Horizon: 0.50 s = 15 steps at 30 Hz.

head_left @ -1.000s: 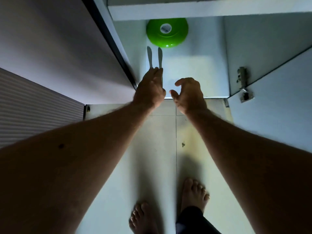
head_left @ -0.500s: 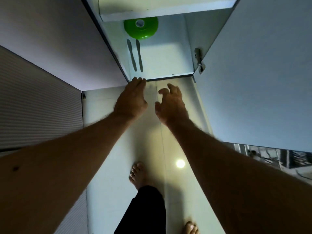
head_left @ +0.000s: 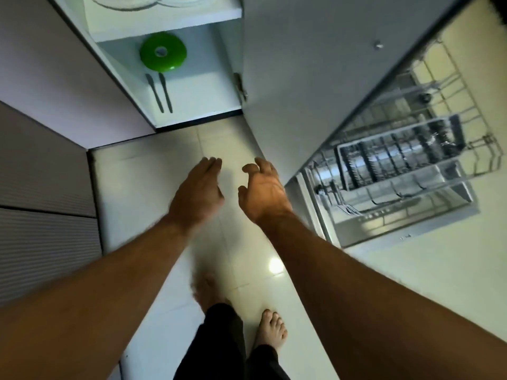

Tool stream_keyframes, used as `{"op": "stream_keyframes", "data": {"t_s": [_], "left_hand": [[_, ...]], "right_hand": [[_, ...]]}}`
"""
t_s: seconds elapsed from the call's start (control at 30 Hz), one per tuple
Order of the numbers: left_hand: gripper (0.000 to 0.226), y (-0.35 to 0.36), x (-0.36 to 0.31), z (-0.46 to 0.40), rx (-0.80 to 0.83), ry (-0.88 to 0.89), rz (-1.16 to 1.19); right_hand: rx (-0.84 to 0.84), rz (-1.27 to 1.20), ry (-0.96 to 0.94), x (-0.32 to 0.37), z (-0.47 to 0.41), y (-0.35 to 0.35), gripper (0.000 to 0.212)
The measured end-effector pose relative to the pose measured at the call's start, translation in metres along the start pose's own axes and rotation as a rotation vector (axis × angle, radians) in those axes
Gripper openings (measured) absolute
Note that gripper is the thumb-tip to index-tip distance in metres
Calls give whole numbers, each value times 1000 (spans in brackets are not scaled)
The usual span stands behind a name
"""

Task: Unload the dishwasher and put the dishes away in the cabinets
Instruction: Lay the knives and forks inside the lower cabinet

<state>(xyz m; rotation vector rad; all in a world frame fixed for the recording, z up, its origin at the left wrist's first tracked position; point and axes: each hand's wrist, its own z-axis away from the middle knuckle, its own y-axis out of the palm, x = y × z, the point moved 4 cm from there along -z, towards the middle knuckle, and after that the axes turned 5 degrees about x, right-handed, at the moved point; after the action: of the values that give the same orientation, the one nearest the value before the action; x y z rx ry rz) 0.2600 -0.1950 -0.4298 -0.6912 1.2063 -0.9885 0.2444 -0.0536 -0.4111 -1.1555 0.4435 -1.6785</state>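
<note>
Nearest, two bare feet (head_left: pixel 270 329) and dark trouser legs on the pale tiled floor (head_left: pixel 142 193), the left foot blurred. A bright spot of light on the tiles just right of them.

Above the floor, both arms stretched out. Left hand (head_left: pixel 198 193) flat, fingers straight and together, holding nothing. Right hand (head_left: pixel 262 191) just beside it, not touching, fingers loosely bent, also holding nothing.

To the right, the dishwasher (head_left: pixel 397 174) open, with its wire rack (head_left: pixel 411 149) pulled out. What sits in the rack too dim to tell.

Farther off on the left, an open cabinet (head_left: pixel 175 116) with its door (head_left: pixel 301 64) swung to the right. On the bottom shelf, two dark knives (head_left: pixel 160 91) side by side near the front edge. Just behind them, a green plate (head_left: pixel 163 52) lying upside down. On the shelf above, pale round plates (head_left: pixel 153 1), only partly in view.
</note>
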Motion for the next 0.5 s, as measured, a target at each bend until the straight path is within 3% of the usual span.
{"op": "stream_keyframes", "data": {"t_s": [0.3,0.5], "left_hand": [[60,49,-121,34,188,182,-19],[59,47,-178,33,189,293,7]], "right_hand": [[-93,-13,219,-99,73,-32,51],[-209,-116,344,-147,101,-69,50]]}}
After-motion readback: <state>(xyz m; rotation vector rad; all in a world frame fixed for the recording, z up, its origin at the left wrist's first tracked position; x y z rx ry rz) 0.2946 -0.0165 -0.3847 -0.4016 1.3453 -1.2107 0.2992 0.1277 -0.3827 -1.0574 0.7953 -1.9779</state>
